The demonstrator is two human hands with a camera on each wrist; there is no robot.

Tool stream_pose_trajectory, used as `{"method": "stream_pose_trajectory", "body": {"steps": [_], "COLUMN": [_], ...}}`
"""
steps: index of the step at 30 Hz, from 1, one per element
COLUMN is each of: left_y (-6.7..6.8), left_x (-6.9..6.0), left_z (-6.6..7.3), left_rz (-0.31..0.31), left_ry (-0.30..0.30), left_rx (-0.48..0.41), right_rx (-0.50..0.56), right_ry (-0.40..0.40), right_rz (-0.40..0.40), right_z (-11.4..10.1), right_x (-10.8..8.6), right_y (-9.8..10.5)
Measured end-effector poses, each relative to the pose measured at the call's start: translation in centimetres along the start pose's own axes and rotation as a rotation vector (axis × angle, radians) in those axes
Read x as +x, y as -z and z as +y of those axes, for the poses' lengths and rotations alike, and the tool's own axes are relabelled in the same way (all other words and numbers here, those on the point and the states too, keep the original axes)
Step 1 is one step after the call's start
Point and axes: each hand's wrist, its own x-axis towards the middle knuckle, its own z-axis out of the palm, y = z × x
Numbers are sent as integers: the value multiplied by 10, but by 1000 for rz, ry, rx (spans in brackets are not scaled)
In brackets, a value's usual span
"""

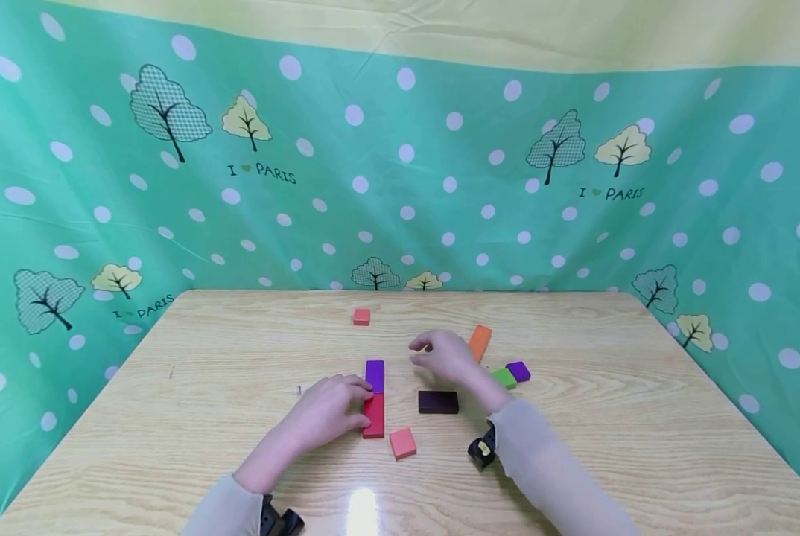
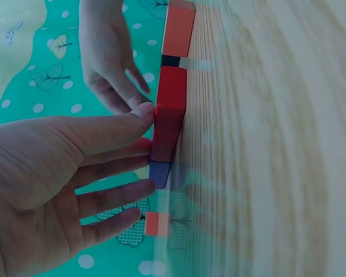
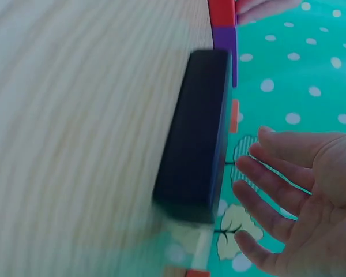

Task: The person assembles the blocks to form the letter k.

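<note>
Plainly, the left hand (image 1: 329,409) touches the red block (image 1: 373,418) with fingers apart and fairly straight, perhaps to steady it in line with the purple block (image 1: 375,376) at its far end. Just right sits a pink block (image 1: 403,444), then the black block (image 1: 438,403), crosswise on the bench (image 1: 641,417). Beyond that hangs the right hand (image 1: 445,357), fingers parted, holding nothing; the orange block (image 1: 480,342) and green block (image 1: 504,378) lie farther right, seemingly leaving the middle roomy.

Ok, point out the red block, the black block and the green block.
Red block (image 1: 376,414), head view: middle of its top face.
Black block (image 3: 192,130), right wrist view: middle of its broadest visible face.
Green block (image 1: 505,377), head view: its uncovered top.
</note>
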Motion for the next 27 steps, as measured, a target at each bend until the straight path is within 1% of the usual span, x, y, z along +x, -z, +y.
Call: {"method": "stream_pose_trajectory", "body": {"steps": [7,14,20,24,27], "left_y": [-1,-1,-1,0,0], "left_x": [1,1,0,0,1], "left_z": [-1,-2,-2,-2,-2], "left_rz": [-1,-12,-10,-15,-24], "left_ry": [21,5,-10,3,16], "left_rx": [-19,-25,-17,-27,-30], "right_rx": [-29,-63,-78,-105,-113], "right_ry": [-57,-68,-111,-130,-141], "right_rz": [48,78,100,125,128], "right_z": [18,39,56,66,70], "right_x": [-6,-10,-13,-14,-16], "right_y": [14,28,37,42,45]}}
